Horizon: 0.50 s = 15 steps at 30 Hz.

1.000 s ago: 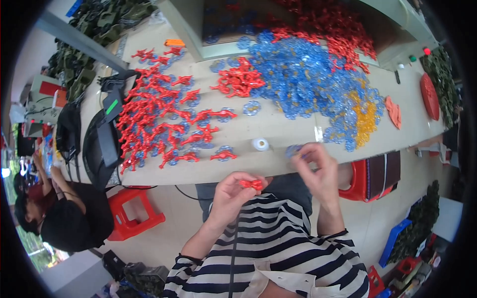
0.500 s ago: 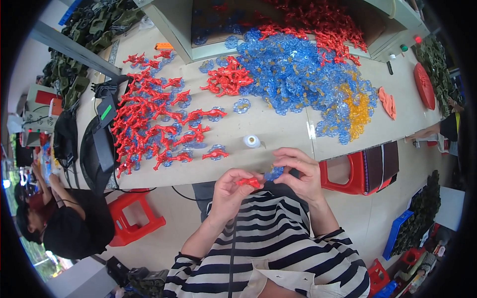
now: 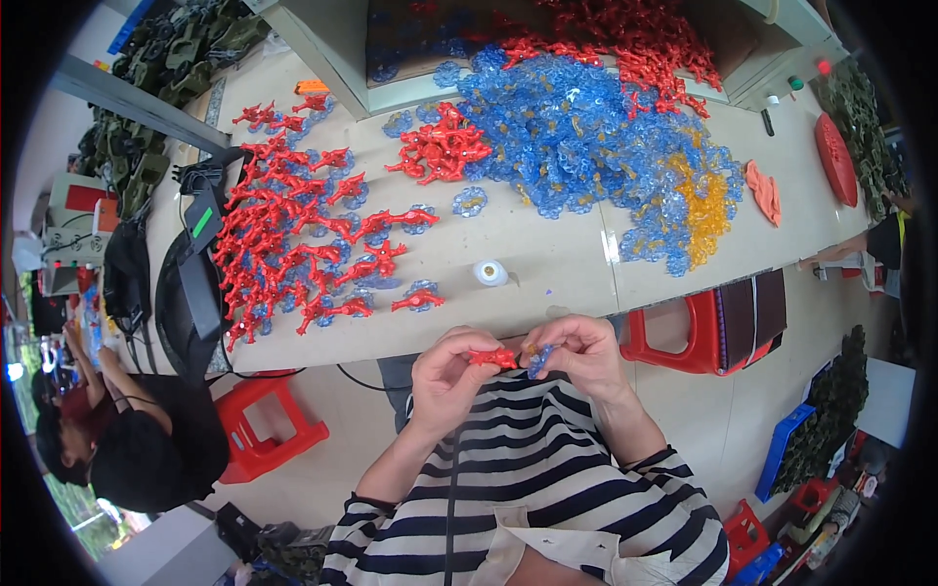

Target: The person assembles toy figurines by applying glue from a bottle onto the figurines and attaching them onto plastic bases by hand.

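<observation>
Close to my body, in front of the table's near edge, my left hand (image 3: 447, 375) pinches a small red plastic figure (image 3: 491, 358). Beside it my right hand (image 3: 584, 354) holds a translucent blue plastic piece (image 3: 538, 362) with a yellowish spot. The two parts are side by side, nearly touching; whether they meet I cannot tell. On the table beyond my hands stands a small white bottle (image 3: 490, 273). To the left lie many red figures (image 3: 293, 234) with blue pieces under them. A large heap of blue pieces (image 3: 557, 127) fills the middle back.
Red parts (image 3: 442, 146) are piled left of the blue heap, and more spill from a box-like machine (image 3: 327, 49). Yellow pieces (image 3: 705, 200) lie at right, near an orange cloth-like item (image 3: 763, 193). Red stools (image 3: 674, 337) stand by the table. A co-worker (image 3: 147, 444) sits at far left.
My right hand has lowered slightly and moved left, bringing the blue piece closer to the red figure. The blue piece has turned. The whole view has shifted a little.
</observation>
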Each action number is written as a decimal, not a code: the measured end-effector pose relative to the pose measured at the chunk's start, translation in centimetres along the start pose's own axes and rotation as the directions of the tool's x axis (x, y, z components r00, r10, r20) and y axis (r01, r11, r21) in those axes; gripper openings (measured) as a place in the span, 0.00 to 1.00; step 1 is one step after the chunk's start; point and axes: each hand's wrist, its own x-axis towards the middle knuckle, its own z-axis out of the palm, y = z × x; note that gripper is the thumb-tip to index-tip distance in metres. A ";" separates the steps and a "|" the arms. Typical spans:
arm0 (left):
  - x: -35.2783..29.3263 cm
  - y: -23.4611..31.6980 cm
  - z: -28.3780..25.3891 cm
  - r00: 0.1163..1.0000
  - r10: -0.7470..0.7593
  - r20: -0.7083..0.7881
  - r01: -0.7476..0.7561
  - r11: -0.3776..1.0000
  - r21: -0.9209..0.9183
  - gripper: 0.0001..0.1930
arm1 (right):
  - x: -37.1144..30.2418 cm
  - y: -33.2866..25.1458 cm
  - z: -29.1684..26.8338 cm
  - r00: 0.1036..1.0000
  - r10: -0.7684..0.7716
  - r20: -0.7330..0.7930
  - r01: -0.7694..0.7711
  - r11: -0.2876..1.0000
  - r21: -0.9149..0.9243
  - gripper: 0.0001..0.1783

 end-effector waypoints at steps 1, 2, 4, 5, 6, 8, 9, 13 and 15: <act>0.0 0.3 0.0 1.000 -0.001 -0.002 0.001 1.000 -0.001 0.11 | -0.1 0.4 -0.4 0.999 -0.015 0.040 0.016 1.000 -0.010 0.09; -0.1 0.7 0.0 0.995 -0.100 0.015 0.100 0.995 -0.022 0.11 | 0.0 0.6 -0.5 0.999 -0.012 0.040 0.013 1.000 -0.011 0.09; -0.1 1.0 0.0 0.980 -0.197 0.027 0.198 0.979 -0.045 0.11 | 0.0 0.9 -0.6 0.995 -0.080 0.053 0.082 0.996 -0.029 0.10; -0.1 1.0 -0.1 0.982 -0.179 0.056 0.180 0.983 -0.020 0.12 | 0.0 1.1 -0.7 0.996 -0.075 0.055 0.077 0.997 -0.031 0.10; -0.1 1.1 -0.1 0.983 -0.161 0.085 0.161 0.987 0.005 0.12 | 0.0 1.3 -0.7 0.994 -0.103 0.048 0.105 0.994 -0.034 0.10; -0.2 1.1 0.0 0.976 -0.207 0.060 0.210 0.976 -0.054 0.12 | -0.1 1.4 -0.6 0.991 -0.127 0.044 0.128 0.991 -0.038 0.10; -0.3 1.2 0.0 0.966 -0.254 0.043 0.257 0.960 -0.111 0.12 | -0.1 1.2 -0.3 0.995 -0.103 0.016 0.104 0.993 -0.049 0.09; -0.1 0.5 -0.2 0.977 -0.202 0.070 0.211 0.962 -0.174 0.10 | -0.4 0.9 0.1 0.994 -0.105 0.031 0.107 0.989 -0.099 0.09; -0.1 0.4 -0.3 0.979 -0.175 0.103 0.192 0.963 -0.189 0.09 | -0.3 0.9 0.3 0.993 -0.116 0.035 0.119 0.988 -0.099 0.09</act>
